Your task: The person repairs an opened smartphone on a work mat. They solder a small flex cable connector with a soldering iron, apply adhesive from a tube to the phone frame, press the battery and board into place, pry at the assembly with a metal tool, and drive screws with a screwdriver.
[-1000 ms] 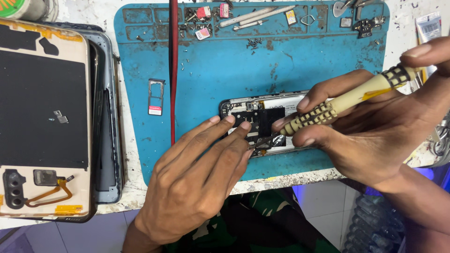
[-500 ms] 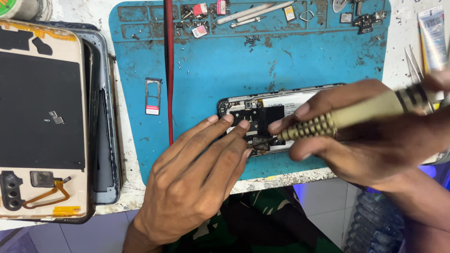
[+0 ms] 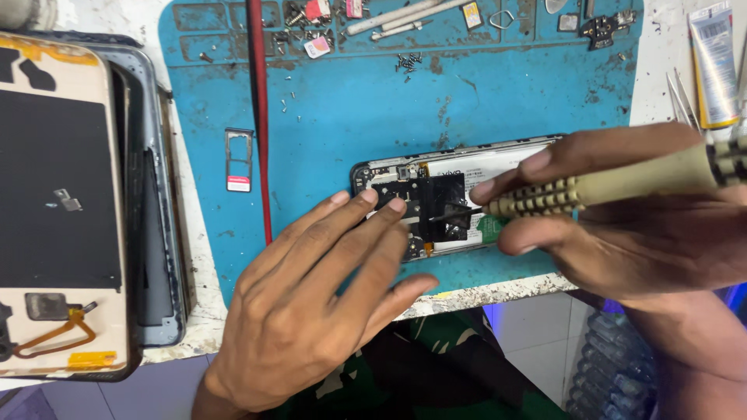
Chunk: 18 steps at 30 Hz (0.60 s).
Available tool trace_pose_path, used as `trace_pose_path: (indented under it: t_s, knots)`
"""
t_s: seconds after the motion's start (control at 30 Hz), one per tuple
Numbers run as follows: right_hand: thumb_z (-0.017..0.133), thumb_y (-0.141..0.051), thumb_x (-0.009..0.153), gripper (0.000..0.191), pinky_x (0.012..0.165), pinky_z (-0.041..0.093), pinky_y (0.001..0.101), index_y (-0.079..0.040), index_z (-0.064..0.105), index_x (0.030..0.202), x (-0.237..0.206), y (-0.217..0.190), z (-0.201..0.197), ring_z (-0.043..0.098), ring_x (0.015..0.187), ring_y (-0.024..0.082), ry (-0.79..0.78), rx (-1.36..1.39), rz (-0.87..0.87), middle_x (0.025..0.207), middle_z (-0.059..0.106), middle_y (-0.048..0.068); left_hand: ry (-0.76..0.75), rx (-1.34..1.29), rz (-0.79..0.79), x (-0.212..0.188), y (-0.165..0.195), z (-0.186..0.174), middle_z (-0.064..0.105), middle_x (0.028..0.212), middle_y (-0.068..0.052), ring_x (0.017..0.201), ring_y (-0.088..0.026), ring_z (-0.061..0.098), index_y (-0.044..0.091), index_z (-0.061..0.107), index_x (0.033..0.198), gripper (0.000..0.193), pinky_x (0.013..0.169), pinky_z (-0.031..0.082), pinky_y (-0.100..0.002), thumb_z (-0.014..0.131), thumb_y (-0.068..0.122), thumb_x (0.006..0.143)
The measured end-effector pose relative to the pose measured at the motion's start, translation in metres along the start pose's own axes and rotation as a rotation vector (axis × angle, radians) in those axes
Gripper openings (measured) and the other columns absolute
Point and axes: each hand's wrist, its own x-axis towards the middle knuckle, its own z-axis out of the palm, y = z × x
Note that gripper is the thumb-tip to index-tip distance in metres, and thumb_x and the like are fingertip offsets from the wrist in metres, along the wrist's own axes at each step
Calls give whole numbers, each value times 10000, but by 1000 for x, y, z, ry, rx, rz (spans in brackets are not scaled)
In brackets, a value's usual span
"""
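An opened phone (image 3: 436, 183) with its back cover off lies on a blue work mat (image 3: 366, 101). My left hand (image 3: 311, 303) rests flat on the mat, its fingertips pressing the phone's near left end. My right hand (image 3: 622, 225) grips a beige screwdriver (image 3: 599, 187) with a knurled collar. Its thin tip touches the black shield plate (image 3: 436, 206) inside the phone.
A card tray (image 3: 239, 159) and a red cable (image 3: 259, 117) lie left of the phone. Small screws and parts sit along the mat's top edge (image 3: 405, 62). Another opened phone back with a frame (image 3: 62, 202) fills the left side. A glue tube (image 3: 714, 66) and tweezers (image 3: 681, 97) are at the right.
The right hand has drawn the screwdriver slightly to the right and flattened its angle. The left hand's fingers stay on the phone.
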Motion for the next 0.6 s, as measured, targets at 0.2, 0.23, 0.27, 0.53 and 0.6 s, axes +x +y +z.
trace_pose_path:
  t_s: [0.2, 0.23, 0.27, 0.53, 0.6]
  knots:
    - [793, -34, 910, 350, 892, 643, 377, 52, 544, 1140, -3, 0, -6, 793, 1018, 268, -124, -52, 105, 1014, 707, 160, -71, 96, 54, -4, 1, 2, 734, 1234, -104, 1190, -287, 676, 17, 760, 1144, 534, 1082, 531, -443, 744, 501, 916]
    - [776, -38, 898, 354, 901, 643, 383, 60, 531, 1134, 0, 0, -5, 785, 1036, 269, -135, 3, 131, 1019, 705, 161, -85, 111, 58, -4, 1, 2, 733, 1238, -108, 1193, -290, 671, 11, 762, 1140, 549, 1083, 527, -445, 730, 512, 919]
    - [759, -40, 886, 359, 910, 643, 390, 69, 518, 1129, 2, -2, -3, 776, 1055, 271, -145, 58, 156, 1024, 703, 162, -91, 132, 67, -5, 2, 2, 731, 1240, -109, 1201, -293, 669, 13, 762, 1143, 555, 1084, 525, -446, 718, 522, 924]
    - [749, -21, 898, 315, 924, 640, 384, 72, 534, 1109, 16, -21, 6, 778, 1089, 280, -150, -28, 192, 1021, 707, 191, -127, 207, 85, -8, 3, 5, 725, 1246, -104, 1223, -300, 660, 26, 765, 1158, 584, 1093, 515, -444, 662, 565, 956]
    - [756, -36, 897, 318, 920, 638, 372, 66, 538, 1106, 11, -17, 3, 779, 1089, 276, -168, -47, 177, 1018, 712, 181, -127, 204, 83, -8, 3, 5, 725, 1249, -101, 1225, -296, 660, 23, 765, 1167, 587, 1098, 515, -441, 660, 563, 962]
